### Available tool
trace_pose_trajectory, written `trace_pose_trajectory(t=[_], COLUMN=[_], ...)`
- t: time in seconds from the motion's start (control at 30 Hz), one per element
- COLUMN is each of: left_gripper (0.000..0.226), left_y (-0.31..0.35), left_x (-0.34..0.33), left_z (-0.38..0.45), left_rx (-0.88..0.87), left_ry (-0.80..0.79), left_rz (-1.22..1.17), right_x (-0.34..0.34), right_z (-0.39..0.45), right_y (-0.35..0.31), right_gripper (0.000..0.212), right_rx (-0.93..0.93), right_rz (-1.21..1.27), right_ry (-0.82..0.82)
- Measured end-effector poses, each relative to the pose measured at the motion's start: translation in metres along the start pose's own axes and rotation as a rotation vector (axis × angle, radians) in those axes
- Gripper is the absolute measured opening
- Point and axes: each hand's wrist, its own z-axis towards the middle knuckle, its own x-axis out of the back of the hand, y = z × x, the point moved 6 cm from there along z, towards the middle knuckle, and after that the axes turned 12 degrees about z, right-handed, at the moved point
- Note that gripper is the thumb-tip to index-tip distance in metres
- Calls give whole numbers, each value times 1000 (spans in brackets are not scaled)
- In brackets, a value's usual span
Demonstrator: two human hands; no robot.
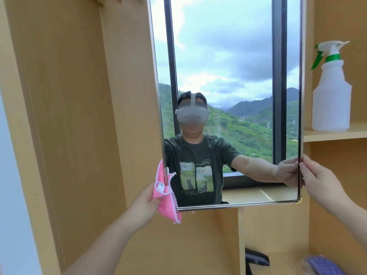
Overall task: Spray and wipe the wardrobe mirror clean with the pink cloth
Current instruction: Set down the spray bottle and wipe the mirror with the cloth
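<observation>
The wardrobe mirror (pixel 228 56) fills the middle of the head view, framed in metal, reflecting a window, green hills and a person wearing a headset. My left hand (pixel 145 207) grips the pink cloth (pixel 164 195) at the mirror's lower left edge; the cloth wraps around that edge. My right hand (pixel 319 181) holds the mirror's right edge near the bottom corner, fingers curled round the frame. A white spray bottle (pixel 331 96) with a green trigger stands on a wooden shelf (pixel 335 133) to the right of the mirror, apart from both hands.
Light wooden wardrobe panels (pixel 79 116) surround the mirror on the left and below. In a lower compartment lie a black object (pixel 256 259) and a blue-purple object (pixel 325 265) at the bottom right.
</observation>
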Motion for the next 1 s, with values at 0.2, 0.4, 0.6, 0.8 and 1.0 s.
trace_pose_trajectory(t=[0.2, 0.4, 0.6, 0.8, 1.0], left_gripper=[32, 30, 31, 31, 35], left_y=[17, 35, 55, 93, 134], left_x=[11, -1, 14, 54, 98], left_z=[6, 8, 19, 41, 65], left_rx=[-35, -6, -77, -83, -25], left_ry=[-19, 135, 206, 297, 297], left_rz=[59, -138, -82, -10, -1], right_x=[-1, -3, 5, 8, 11], right_z=[-1, -2, 6, 31, 72], right_y=[-3, -1, -22, -84, -140], right_gripper=[40, 41, 42, 27, 23], right_rx=[11, 6, 194, 351, 318], right_rz=[-11, -10, -205, -208, -184], right_ry=[4, 17, -9, 57, 53])
